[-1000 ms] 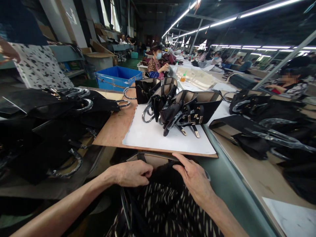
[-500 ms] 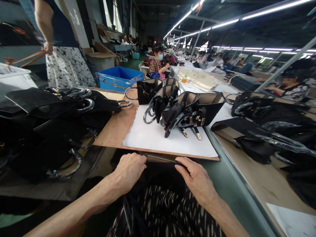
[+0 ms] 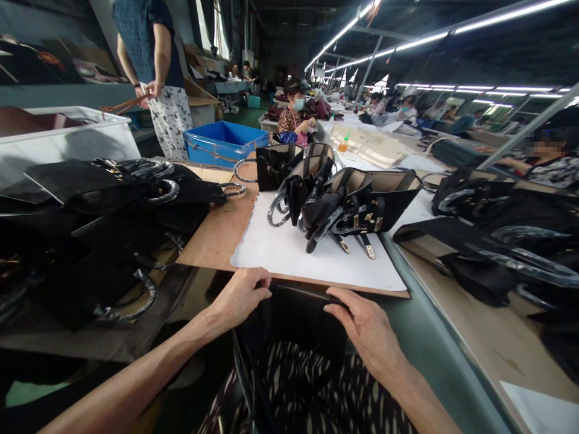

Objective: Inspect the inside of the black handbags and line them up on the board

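Note:
Between my two hands, over my lap, is a black handbag [image 3: 301, 319], its upper edge running along the front of the table. My left hand [image 3: 244, 295] is closed on the left end of that edge, thumb and fingers pinched. At the right end my right hand [image 3: 357, 313] grips the same edge, thumb toward me. Most of the bag's lower part merges with the dark patterned clothing beneath. Just beyond, black handbags [image 3: 380, 205] with gold fittings and plastic-wrapped handles stand on white paper [image 3: 289, 258] over a brown board [image 3: 205, 241].
Piles of black bags lie at left [image 3: 104, 235] and right [image 3: 479, 241]. A blue bin [image 3: 217, 147] and a white bin [image 3: 108, 135] stand behind. One person [image 3: 158, 66] stands at back left; another person [image 3: 294, 120] sits beyond the table, near a glue bottle [image 3: 344, 143].
Both hands keep hold of the bag's edge, which has tilted so more of its black face shows. The standing person, hands behind the back, appears further right and further away.

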Demonstrator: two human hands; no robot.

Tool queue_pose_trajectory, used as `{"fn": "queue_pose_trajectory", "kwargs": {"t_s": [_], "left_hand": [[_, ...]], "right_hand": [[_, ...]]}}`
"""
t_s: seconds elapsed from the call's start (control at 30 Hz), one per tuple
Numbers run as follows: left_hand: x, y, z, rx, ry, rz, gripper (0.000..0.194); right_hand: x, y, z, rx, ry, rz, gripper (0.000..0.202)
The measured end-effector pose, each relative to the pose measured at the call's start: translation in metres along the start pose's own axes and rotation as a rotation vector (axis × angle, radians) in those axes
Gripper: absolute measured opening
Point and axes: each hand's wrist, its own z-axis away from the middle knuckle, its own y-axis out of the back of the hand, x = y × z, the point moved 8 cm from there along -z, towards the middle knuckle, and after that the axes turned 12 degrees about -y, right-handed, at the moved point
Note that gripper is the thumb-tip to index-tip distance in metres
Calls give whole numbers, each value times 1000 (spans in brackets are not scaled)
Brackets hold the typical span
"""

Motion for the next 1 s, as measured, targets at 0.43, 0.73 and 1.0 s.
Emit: {"fn": "queue_pose_trajectory", "kwargs": {"t_s": [0.43,0.73,1.0], "left_hand": [[8,-2,-5,-71,-71,-1,10],[5,-4,-6,-43,-49,19,10],[4,-6,-8,-24,-40,-5,10]], "right_hand": [[-7,3,-7,3,13,-26,13],[-11,2,-8,56,45,90,14],[-47,-11,-14,69,225,389,11]]}}
